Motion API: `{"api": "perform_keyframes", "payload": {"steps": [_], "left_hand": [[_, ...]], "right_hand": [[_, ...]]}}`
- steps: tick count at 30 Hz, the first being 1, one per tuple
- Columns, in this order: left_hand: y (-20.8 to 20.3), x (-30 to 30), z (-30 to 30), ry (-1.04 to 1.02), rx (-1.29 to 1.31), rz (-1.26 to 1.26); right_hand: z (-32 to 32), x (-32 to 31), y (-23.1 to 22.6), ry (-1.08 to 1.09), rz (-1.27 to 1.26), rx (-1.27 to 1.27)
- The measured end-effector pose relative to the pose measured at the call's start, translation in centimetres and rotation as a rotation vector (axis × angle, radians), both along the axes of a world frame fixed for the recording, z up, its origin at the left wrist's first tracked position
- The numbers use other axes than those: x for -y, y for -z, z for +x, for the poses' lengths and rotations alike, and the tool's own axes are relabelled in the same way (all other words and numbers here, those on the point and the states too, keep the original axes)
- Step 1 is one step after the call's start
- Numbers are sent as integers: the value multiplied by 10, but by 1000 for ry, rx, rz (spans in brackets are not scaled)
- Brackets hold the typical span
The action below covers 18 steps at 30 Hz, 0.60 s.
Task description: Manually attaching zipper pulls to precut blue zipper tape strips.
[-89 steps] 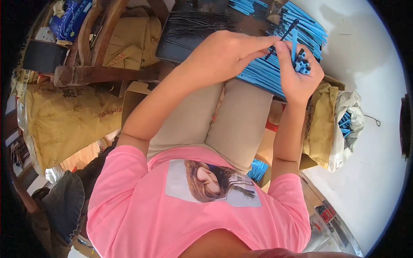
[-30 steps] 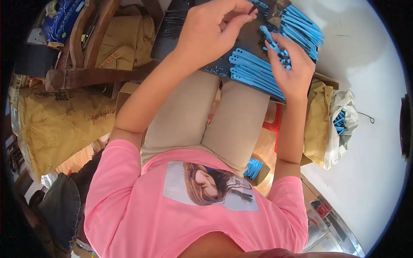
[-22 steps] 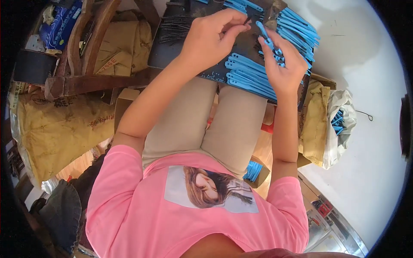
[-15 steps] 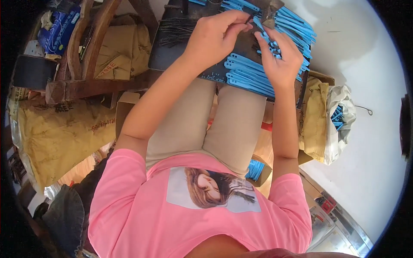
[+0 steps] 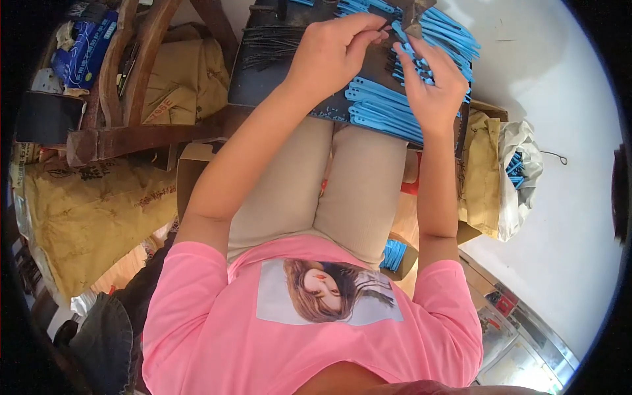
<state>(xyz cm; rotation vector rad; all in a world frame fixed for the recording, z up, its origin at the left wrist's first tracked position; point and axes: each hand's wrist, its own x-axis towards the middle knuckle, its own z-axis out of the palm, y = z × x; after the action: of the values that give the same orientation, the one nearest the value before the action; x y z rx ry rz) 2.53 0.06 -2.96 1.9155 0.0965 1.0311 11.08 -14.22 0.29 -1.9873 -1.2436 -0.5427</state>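
Over the dark work table [image 5: 257, 89], my left hand [image 5: 337, 52] is closed in a pinch. A thin dark piece [image 5: 384, 27] shows at its fingertips, close to the end of a blue plastic strip. My right hand [image 5: 440, 85] is closed on several small-ended blue plastic strips [image 5: 421, 69], with one strip's tip standing up past the thumb and forefinger. Most of their length is hidden by the palm. Just beyond the right fingers stands a brownish metal tool part [image 5: 413, 25]. Loose blue strips with holed ends [image 5: 382, 105] lie at the table's near edge.
Thin black rods [image 5: 270, 46] lie at the table's left, and more blue strips [image 5: 451, 36] at its far right. A wooden chair [image 5: 148, 135] stands left, beside brown sacks [image 5: 99, 210]. To the right are a white bag [image 5: 523, 197] and a white wall [image 5: 566, 131].
Both hands stay almost in place, with the fingertips still close together. The right hand has shifted slightly to the right with the blue strips. The whole view has tilted a little.
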Motion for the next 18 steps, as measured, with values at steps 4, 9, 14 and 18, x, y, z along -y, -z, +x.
{"api": "perform_keyframes", "payload": {"steps": [4, 9, 14, 18], "left_hand": [[3, 2, 3, 18, 16, -24], [2, 0, 5, 10, 17, -22], [0, 2, 4, 6, -6, -10], [0, 1, 2, 5, -15, -31]], "right_hand": [[3, 7, 1, 14, -19, 15], [6, 6, -2, 12, -40, 24], [8, 10, -3, -17, -62, -8], [6, 8, -1, -32, -61, -36]]}}
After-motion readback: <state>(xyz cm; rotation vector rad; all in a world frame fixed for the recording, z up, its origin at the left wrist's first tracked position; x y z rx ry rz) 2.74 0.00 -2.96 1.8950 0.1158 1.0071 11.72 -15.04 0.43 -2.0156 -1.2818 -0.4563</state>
